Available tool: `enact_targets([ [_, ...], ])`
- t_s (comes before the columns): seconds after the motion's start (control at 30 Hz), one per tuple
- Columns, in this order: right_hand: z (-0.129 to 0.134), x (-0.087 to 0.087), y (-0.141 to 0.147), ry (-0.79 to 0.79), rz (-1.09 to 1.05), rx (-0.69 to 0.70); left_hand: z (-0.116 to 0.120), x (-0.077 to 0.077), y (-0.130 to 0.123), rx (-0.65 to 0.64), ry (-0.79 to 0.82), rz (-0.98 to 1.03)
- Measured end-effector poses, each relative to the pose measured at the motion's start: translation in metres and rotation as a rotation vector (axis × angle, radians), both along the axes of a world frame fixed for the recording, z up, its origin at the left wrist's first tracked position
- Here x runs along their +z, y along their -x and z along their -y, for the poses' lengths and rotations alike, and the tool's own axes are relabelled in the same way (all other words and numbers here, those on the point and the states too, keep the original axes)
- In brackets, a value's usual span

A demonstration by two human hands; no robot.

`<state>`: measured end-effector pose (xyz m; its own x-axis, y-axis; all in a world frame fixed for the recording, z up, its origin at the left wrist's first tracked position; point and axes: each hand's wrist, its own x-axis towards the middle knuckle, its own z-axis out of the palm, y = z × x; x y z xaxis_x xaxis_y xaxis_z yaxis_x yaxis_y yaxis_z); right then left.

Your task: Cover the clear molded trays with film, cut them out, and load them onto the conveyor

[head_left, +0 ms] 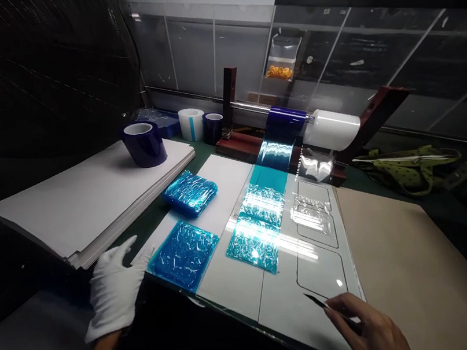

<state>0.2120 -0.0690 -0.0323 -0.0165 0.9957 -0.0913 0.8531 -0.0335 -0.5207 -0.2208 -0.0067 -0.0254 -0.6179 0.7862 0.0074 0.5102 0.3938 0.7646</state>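
Note:
My left hand [116, 289], in a white glove, is at the board's left front corner. Its thumb is apart from the fingers, and the fingertips reach the edge of a stack of blue film pieces [184, 255]; whether they touch it I cannot tell. My bare right hand [368, 327] pinches a slim dark pointed tool [316, 299], its tip just over the glossy sheet [279, 302] with black outlines. On that sheet lie strips of crinkled blue film [256, 242] and clear film [314, 218]. Behind the front stack is another blue film stack [191, 194].
A thick pile of white sheets [88, 202] at left bears a dark blue film roll [144, 145]. A rod stand holds a blue roll [289, 118] and a white roll [336, 127]. Brown board [406, 248] lies right, near a green patterned pouch [408, 166].

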Motion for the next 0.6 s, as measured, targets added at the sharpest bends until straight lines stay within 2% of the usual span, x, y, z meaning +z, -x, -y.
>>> enact_targets([
  [0.07,-0.007,0.003,0.003,-0.039,0.016,-0.021,-0.003,0.007,-0.010,0.003,-0.063,-0.205],
  [0.1,-0.012,0.005,0.007,-0.069,0.024,-0.031,-0.006,0.010,-0.019,-0.048,-0.095,-0.276],
  [0.17,-0.028,0.010,0.019,-0.134,0.041,-0.033,-0.015,0.010,-0.045,-0.248,-0.142,-0.346],
  [0.27,-0.065,0.017,0.042,-0.214,0.098,0.054,-0.038,0.003,-0.094,-0.580,-0.128,-0.376],
  [0.33,-0.095,0.019,0.057,-0.249,0.150,0.111,-0.057,-0.005,-0.124,-0.707,-0.093,-0.427],
  [0.43,-0.138,0.016,0.079,-0.263,0.206,0.148,-0.083,-0.018,-0.152,-0.760,-0.041,-0.507],
  [0.6,-0.188,0.007,0.110,-0.246,0.297,0.201,-0.103,-0.031,-0.159,-0.782,0.041,-0.612],
])
